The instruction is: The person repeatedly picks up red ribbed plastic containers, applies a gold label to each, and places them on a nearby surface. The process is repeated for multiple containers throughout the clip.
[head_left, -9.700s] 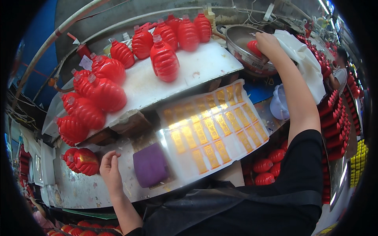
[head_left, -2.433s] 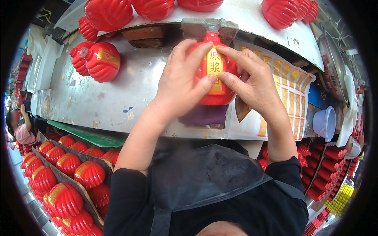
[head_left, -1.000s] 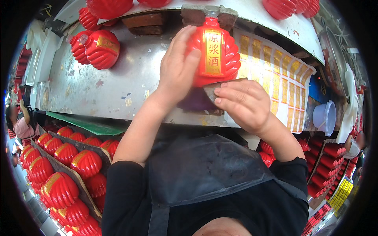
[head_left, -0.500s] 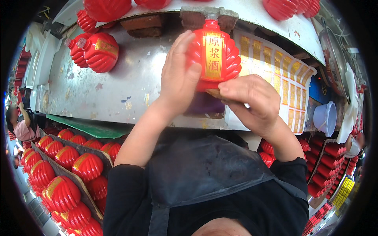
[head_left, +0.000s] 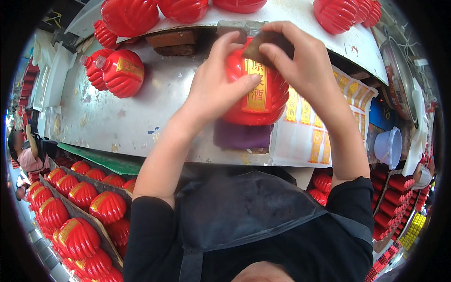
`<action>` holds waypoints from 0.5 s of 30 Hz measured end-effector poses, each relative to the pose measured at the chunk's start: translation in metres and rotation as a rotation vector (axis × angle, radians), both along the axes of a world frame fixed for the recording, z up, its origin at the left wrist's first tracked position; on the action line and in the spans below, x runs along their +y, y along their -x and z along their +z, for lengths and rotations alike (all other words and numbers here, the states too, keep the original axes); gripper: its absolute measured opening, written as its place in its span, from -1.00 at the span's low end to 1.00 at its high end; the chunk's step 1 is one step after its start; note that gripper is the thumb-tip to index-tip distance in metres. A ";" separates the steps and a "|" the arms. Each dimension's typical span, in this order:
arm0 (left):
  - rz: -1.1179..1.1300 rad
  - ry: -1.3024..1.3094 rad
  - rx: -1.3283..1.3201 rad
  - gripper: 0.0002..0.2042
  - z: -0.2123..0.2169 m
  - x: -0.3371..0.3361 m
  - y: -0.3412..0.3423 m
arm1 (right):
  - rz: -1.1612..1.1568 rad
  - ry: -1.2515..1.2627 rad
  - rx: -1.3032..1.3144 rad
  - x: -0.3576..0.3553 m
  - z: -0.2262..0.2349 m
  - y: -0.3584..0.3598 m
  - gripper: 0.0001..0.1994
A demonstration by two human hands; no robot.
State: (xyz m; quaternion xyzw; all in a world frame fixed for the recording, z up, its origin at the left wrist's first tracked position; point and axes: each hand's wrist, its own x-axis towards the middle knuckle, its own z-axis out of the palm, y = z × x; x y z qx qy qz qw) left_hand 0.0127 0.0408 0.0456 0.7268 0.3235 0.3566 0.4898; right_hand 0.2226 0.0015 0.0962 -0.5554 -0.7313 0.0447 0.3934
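Note:
A red, swirl-ribbed bottle [head_left: 277, 105] lies on its side in front of me, its clear neck pointing away. Along its upper face runs a gold and red label [head_left: 256, 99]. My left hand [head_left: 211, 87] grips the bottle's left side, with the thumb on the label and the fingers toward the neck. In my right hand [head_left: 303, 58] is a flat, dark brown pad [head_left: 268, 46], pinched between thumb and fingers. Its edge lies over the label's far end, hiding part of it. The neck rests against a grey cloth-wrapped block [head_left: 230, 29]; a purple cloth [head_left: 242, 136] shows under the bottle's base.
Label sheets [head_left: 300, 136] lie right of the bottle on the metal table [head_left: 178, 98]. Two red bottles [head_left: 123, 75] lie at left; several stand on the white shelf [head_left: 282, 21] beyond. A pale blue bucket [head_left: 388, 146] is at right, crates of red bottles [head_left: 108, 207] lower left.
My right hand has moved from the label's near end to its far end with the brown pad. My left thumb has come onto the label.

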 end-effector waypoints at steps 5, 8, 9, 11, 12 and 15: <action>-0.117 0.295 -0.032 0.04 0.013 0.021 -0.012 | -0.037 0.192 0.007 0.025 -0.006 -0.015 -0.70; -0.125 0.278 -0.069 0.06 0.016 0.012 -0.008 | -0.008 0.067 0.134 0.012 0.006 -0.015 -0.71; -0.122 0.238 -0.077 0.06 0.016 0.009 -0.007 | 0.028 0.072 0.253 0.001 0.012 -0.014 -0.70; -0.110 0.157 -0.096 0.05 0.017 0.002 -0.005 | 0.131 0.113 0.302 -0.018 0.019 -0.008 -0.70; -0.110 0.148 -0.095 0.06 0.018 -0.002 -0.005 | 0.162 0.150 0.331 -0.025 0.020 -0.005 -0.70; -0.100 0.118 -0.106 0.06 0.024 -0.009 -0.005 | 0.103 -0.107 -0.012 -0.032 0.020 0.002 -0.73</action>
